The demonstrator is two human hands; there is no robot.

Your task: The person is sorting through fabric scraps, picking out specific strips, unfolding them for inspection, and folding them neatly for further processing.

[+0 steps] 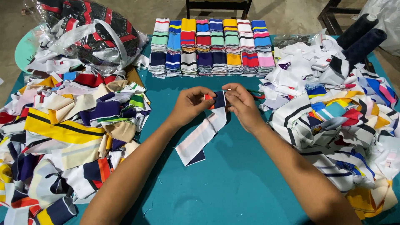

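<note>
Head view: nearest, both forearms are cut off by the lower edge. Above the teal table point(233, 183), the left hand point(189, 106) and right hand point(241, 104) pinch the top of a white-and-navy ribbed strip point(204, 135), fingers closed on it and hiding its folded end. Beyond the strip lie folded stacks point(212, 48), their far row partly hidden.

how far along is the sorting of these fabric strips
Done: neat folded stacks line the table's far edge. In hand: the left hand and right hand pinch a white and navy strip at its top end. Left: big loose heaps on the left and right, so most remains.
</note>
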